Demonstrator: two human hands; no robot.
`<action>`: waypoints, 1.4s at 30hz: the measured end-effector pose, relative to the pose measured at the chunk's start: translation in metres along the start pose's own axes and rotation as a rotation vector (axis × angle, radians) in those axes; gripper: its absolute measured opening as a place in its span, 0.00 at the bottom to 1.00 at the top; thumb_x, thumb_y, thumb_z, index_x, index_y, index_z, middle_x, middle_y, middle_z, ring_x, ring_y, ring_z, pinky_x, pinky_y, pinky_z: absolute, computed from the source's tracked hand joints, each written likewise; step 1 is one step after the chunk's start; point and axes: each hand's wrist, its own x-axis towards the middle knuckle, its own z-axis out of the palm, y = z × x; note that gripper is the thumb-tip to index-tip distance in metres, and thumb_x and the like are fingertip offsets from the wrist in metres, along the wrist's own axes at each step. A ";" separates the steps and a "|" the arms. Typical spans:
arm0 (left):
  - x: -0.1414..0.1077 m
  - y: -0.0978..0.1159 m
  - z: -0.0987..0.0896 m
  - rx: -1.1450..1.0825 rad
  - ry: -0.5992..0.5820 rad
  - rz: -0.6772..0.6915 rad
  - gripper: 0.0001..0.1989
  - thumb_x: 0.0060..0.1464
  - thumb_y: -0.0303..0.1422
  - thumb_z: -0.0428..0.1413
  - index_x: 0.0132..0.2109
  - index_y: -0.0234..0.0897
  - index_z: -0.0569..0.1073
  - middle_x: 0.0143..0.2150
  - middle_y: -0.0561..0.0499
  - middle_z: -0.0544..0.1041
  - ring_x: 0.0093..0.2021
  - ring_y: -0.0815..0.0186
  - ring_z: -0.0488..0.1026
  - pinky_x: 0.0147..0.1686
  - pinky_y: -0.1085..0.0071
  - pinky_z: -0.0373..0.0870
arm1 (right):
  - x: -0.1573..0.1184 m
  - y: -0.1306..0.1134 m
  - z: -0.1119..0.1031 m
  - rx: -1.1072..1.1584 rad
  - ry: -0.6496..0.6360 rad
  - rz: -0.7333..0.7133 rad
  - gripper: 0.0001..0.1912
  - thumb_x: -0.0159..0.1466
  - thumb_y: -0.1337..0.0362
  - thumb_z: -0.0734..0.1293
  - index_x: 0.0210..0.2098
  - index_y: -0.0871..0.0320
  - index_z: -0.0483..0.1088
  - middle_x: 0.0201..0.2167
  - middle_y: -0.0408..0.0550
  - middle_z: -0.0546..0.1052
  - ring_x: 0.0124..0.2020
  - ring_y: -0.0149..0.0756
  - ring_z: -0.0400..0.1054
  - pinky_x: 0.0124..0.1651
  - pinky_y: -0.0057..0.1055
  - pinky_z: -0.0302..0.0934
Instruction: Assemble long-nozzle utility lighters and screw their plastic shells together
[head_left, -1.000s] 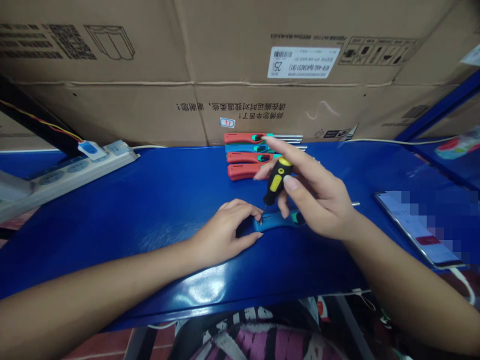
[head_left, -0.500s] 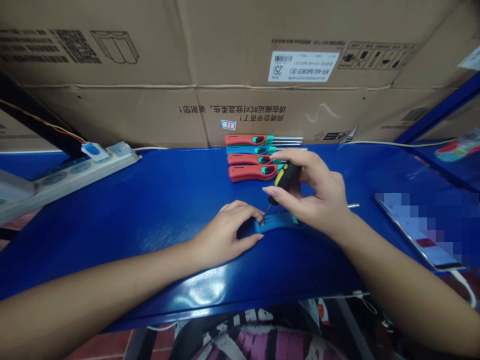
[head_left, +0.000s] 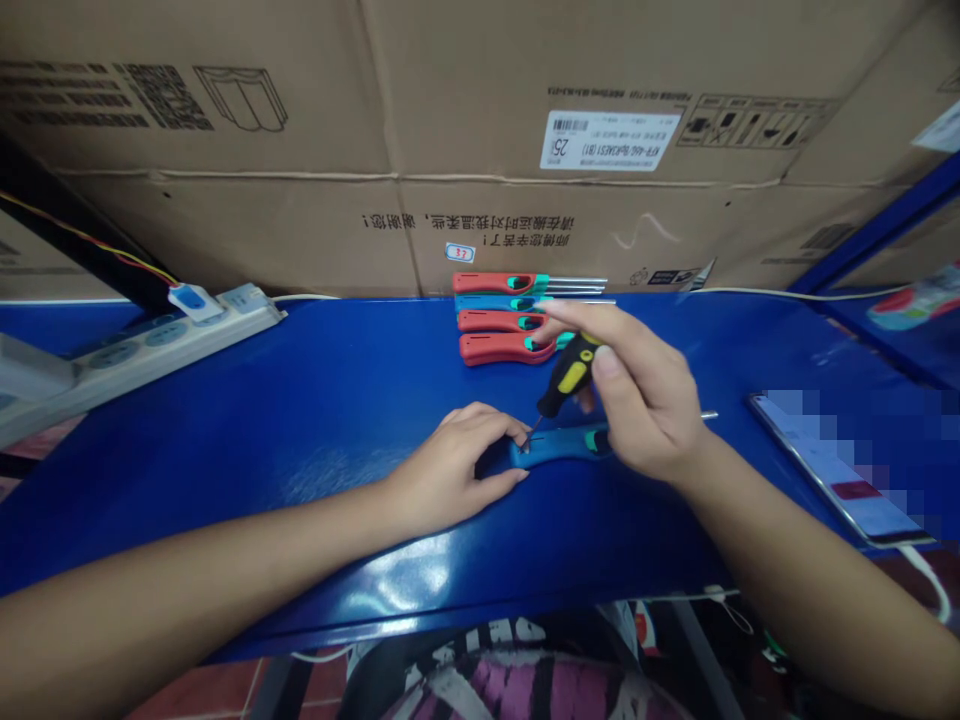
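Our right hand (head_left: 651,405) grips tilted black-and-yellow-handled screwdriver (head_left: 568,378); left hand (head_left: 456,462) pinches end of curved blue plastic lighter (head_left: 559,446), between front and back edges of glossy blue table (head_left: 360,390). Tilt could skid tip into left hand.

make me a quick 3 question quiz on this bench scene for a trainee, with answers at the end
1. Which hand holds the screwdriver?
2. True or false: the fingers of the left hand are at the handle end of the near blue lighter.
3. What colours are the handles in the back row of lighters?
A) two red, two blue
B) three red, one blue
C) four red

Key: 1. The right hand. 2. True. 3. B.
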 end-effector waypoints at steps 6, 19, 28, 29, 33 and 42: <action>0.000 0.000 0.000 0.001 -0.010 -0.002 0.10 0.59 0.31 0.61 0.47 0.41 0.72 0.51 0.48 0.78 0.54 0.57 0.72 0.57 0.56 0.67 | 0.001 0.002 -0.005 -0.118 0.067 -0.091 0.19 0.66 0.59 0.71 0.56 0.48 0.72 0.44 0.46 0.81 0.34 0.37 0.75 0.37 0.35 0.73; 0.000 0.000 0.000 0.004 -0.001 0.008 0.10 0.60 0.31 0.61 0.47 0.40 0.71 0.51 0.49 0.78 0.54 0.59 0.71 0.57 0.57 0.66 | 0.003 -0.004 -0.004 -0.124 0.029 -0.120 0.18 0.71 0.62 0.63 0.60 0.51 0.70 0.48 0.49 0.80 0.44 0.40 0.76 0.46 0.38 0.72; 0.000 -0.002 0.001 0.025 0.001 0.013 0.10 0.60 0.31 0.61 0.48 0.40 0.71 0.50 0.50 0.78 0.54 0.59 0.71 0.56 0.59 0.66 | 0.002 -0.005 -0.004 -0.082 -0.001 -0.138 0.19 0.69 0.61 0.67 0.59 0.52 0.70 0.47 0.49 0.80 0.38 0.37 0.75 0.43 0.36 0.73; 0.000 -0.002 0.001 0.020 -0.003 0.010 0.10 0.60 0.31 0.61 0.47 0.40 0.71 0.50 0.50 0.78 0.54 0.59 0.71 0.56 0.59 0.66 | 0.003 -0.006 -0.005 -0.039 -0.040 -0.093 0.20 0.72 0.62 0.62 0.63 0.52 0.66 0.49 0.50 0.80 0.37 0.36 0.75 0.42 0.36 0.73; -0.001 -0.002 0.001 0.018 -0.004 0.013 0.09 0.60 0.31 0.61 0.47 0.41 0.71 0.50 0.50 0.78 0.54 0.60 0.71 0.57 0.59 0.66 | 0.004 -0.007 -0.007 0.040 -0.094 0.013 0.20 0.73 0.62 0.61 0.63 0.53 0.66 0.46 0.49 0.80 0.32 0.33 0.75 0.34 0.31 0.72; -0.001 -0.002 0.001 0.018 0.005 0.013 0.10 0.60 0.31 0.61 0.47 0.40 0.71 0.49 0.50 0.78 0.53 0.60 0.71 0.56 0.59 0.66 | 0.003 -0.005 -0.007 0.158 -0.216 0.115 0.25 0.74 0.62 0.58 0.70 0.49 0.55 0.51 0.47 0.78 0.32 0.31 0.75 0.33 0.29 0.72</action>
